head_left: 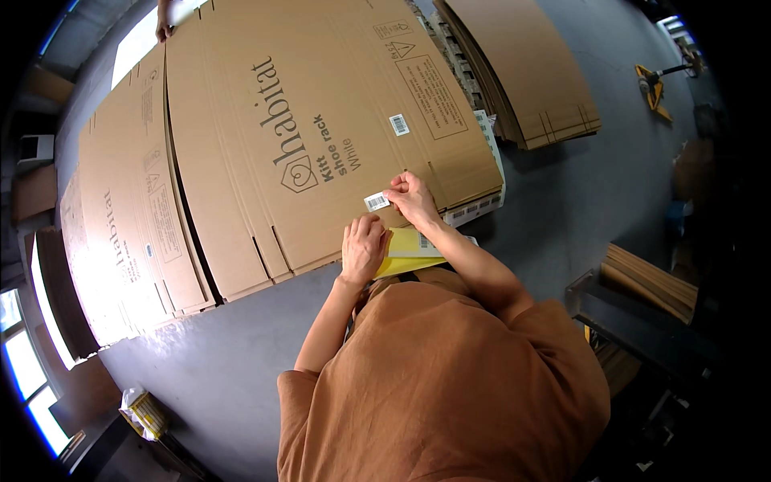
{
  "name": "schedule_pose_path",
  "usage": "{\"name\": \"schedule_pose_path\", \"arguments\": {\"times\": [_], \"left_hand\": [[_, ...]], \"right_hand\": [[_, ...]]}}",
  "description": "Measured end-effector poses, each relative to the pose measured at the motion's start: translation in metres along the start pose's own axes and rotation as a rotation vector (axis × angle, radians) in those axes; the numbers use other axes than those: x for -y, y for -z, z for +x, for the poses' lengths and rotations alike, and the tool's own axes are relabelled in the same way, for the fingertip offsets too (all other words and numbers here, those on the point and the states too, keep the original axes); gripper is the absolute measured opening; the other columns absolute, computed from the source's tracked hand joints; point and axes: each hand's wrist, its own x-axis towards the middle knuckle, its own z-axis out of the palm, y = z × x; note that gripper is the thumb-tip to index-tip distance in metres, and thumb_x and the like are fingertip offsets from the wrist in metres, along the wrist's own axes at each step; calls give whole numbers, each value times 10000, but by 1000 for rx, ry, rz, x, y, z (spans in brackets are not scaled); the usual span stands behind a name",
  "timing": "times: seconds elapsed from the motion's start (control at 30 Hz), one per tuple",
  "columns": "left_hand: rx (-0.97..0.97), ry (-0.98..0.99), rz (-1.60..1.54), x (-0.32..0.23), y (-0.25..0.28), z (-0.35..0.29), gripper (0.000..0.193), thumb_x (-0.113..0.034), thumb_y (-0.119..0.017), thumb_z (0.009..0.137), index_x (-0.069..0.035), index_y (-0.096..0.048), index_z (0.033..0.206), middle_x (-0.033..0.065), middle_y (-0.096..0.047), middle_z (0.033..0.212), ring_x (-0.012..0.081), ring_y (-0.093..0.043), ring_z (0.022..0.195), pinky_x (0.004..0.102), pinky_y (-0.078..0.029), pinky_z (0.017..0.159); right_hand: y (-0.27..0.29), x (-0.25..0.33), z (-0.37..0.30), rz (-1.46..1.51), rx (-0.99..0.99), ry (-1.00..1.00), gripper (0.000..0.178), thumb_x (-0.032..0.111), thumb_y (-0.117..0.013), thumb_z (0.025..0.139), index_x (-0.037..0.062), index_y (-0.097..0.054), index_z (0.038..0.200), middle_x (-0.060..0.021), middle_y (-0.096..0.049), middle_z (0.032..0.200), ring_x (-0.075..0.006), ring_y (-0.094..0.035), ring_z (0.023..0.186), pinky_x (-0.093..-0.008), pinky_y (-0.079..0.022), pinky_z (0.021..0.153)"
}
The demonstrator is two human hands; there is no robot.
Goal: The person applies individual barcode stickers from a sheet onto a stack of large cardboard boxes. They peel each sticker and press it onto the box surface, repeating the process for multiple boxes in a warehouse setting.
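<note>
A white barcode label (376, 201) is pinched between the thumb and fingers of my right hand (413, 199), at the near edge of a large flat cardboard carton (241, 153). My left hand (365, 245) is closed beside it, its fingers curled over the carton's near edge. What those fingers hold, if anything, is hidden. Yellow sheets (401, 265) lie against my waist, under and between my wrists, with a pale label strip on them. Another barcode label (399, 124) is stuck flat on the carton, farther away.
A second printed carton stack (128, 217) lies left, across a narrow gap. Another person's hand (165, 30) touches its far end. Plain cardboard sheets (534, 68) are stacked at the far right. A yellow hand truck (654, 92) stands beyond. Sheets of labels (474, 210) stick out under the carton's right edge.
</note>
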Motion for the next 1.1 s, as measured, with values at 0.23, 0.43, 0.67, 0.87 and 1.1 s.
{"name": "schedule_pose_path", "arguments": {"times": [0.23, 0.43, 0.67, 0.87, 1.1], "left_hand": [[21, -67, 54, 21, -17, 2, 275, -94, -652, 798, 25, -590, 1039, 151, -538, 1273, 305, -483, 1228, 430, -381, 1020], [-4, 206, -323, 22, -9, 7, 180, -105, -642, 845, -2, -628, 991, 129, -664, 1012, 291, -624, 977, 378, -486, 857], [-51, 522, -823, 23, 31, 19, 147, -140, -595, 926, 6, -598, 910, 32, -650, 727, 56, -530, 683, 236, -445, 611], [-214, 260, 38, -13, 57, 43, 335, -157, -719, 814, -49, -584, 1102, 109, -633, 1068, 202, -566, 1018, 370, -409, 920], [155, -137, 195, -39, 52, 60, 246, -282, -719, 790, -94, -635, 924, 68, -654, 926, 268, -606, 975, 459, -408, 942]], "right_hand": [[-10, -23, 8, -403, -191, 362, 279, 79, -720, 782, 36, -521, 973, -132, -643, 757, -249, -635, 649, -364, -512, 597], [32, 5, 15, -878, -231, 533, 317, 212, -762, 784, 37, -554, 946, -131, -626, 872, -282, -614, 809, -374, -496, 685], [97, 53, -35, -768, 507, 308, 364, 266, -702, 810, 16, -636, 1067, -145, -681, 936, -296, -651, 864, -379, -489, 748], [97, 76, -49, -917, 389, 317, 202, 182, -680, 799, -1, -658, 882, -217, -639, 776, -395, -616, 762, -446, -464, 673], [97, 94, -47, -936, 463, 335, 168, 160, -656, 808, 3, -674, 867, -238, -636, 768, -416, -610, 754, -480, -459, 687]]}}
